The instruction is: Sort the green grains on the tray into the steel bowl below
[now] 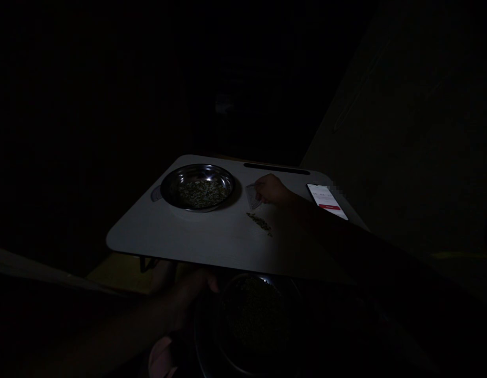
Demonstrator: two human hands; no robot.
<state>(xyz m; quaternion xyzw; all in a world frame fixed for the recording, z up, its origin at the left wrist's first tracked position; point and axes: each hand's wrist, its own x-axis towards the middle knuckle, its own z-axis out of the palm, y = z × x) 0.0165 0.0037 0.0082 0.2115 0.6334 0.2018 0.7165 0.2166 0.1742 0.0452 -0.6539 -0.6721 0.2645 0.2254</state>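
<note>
My right hand (272, 190) is closed on a clear flat plastic piece (252, 196) with fine markings, held tilted over the white table (211, 236). Just below it on the tabletop lies a narrow line of small green and pale bits (259, 223). Under the table's near edge, my left hand (199, 282) grips the side of a dark metal bowl (243, 365). Its thumb shows at the rim, while the other fingers are lost in shadow. Green bits (261, 315) fill that bowl. A shiny steel bowl (198, 208) stands on the table's left, with green and pale bits (203, 193) inside.
A phone (328, 201) with a lit screen lies at the table's right edge. Along the far edge runs a dark slot (277, 168). A table leg (146, 264) shows below the near left side. A wall (416, 131) rises at right; most surroundings are very dark.
</note>
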